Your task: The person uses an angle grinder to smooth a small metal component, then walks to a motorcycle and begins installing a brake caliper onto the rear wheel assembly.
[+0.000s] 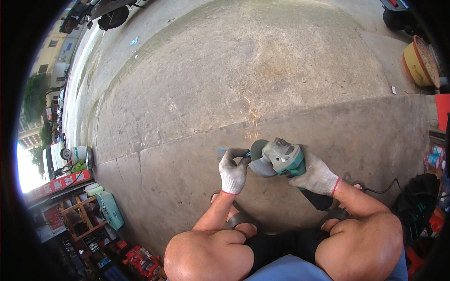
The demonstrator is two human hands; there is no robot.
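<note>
Orange sparks (253,114) streak out beyond an angle grinder (283,158) as a seated person works over bare concrete ground (187,84). The right hand (318,174), in a pale glove with a red cuff, wraps around the body of the grinder from its right side. The left hand (233,172), gloved alike and darkened at the fingertips, is just left of the grinder, pinching a slim bluish piece (221,152) between thumb and fingers. The piece reaches toward the grinder's round disc (257,148) — whether its tip touches the disc or sits just beside it cannot be told. Nearer the person than the grinder are two bent bare knees (206,255) and a dark sandal (241,219). To the grinder's right, a black cable (385,191) curves across the ground; well to its right and farther out stands a yellow pot (415,65). Well to the grinder's left lie a teal case (110,210) and, closer to the person, red equipment (142,261) — farther out on that side, a scrap of blue litter (134,40)
</note>
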